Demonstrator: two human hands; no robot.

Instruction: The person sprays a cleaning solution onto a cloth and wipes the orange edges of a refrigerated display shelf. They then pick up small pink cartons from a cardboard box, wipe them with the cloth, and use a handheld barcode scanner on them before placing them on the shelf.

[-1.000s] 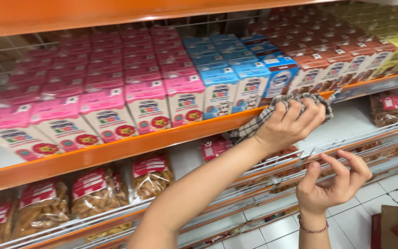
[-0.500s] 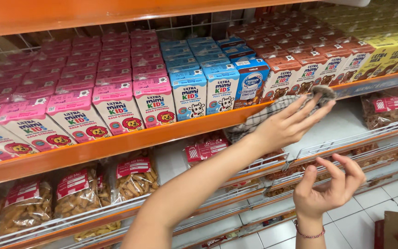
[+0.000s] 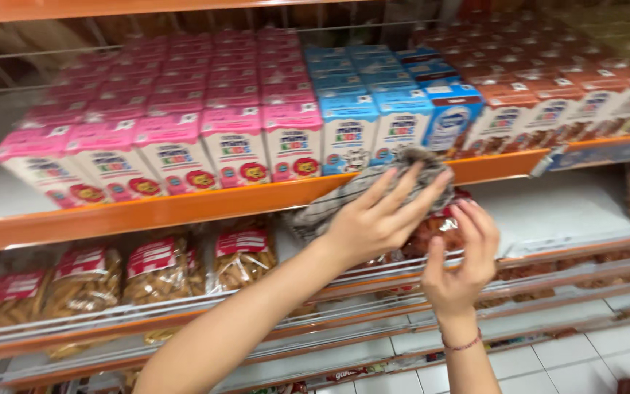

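The left hand (image 3: 377,219) presses a grey checked cloth (image 3: 362,197) flat against the front edge of the orange shelf (image 3: 184,208), with the fingers spread long over the cloth, so it holds the cloth under the palm more than it grips it. The right hand (image 3: 461,255), at about 4 o'clock from the left one, is half open with the fingers curled loosely; its fingertips are just beside a clear snack bag with a red label (image 3: 439,226) (whether they really pinch the bag I cannot tell, the picture is blurred here). On the shelf above the cloth, at 12 o'clock, stand blue cartons (image 3: 373,124); at 10 o'clock are rows of pink cartons (image 3: 205,146), and at 2 o'clock rows of brown-red cartons (image 3: 548,109). On the lower shelf, at 8 o'clock from the left hand, lie clear bags of pale brown sticks with red and white labels (image 3: 162,266). The left forearm crosses in front of the lower shelf rails (image 3: 592,248). A thin red bracelet (image 3: 464,343) sits on the right wrist, and white floor tiles (image 3: 570,357) show at 5 o'clock.
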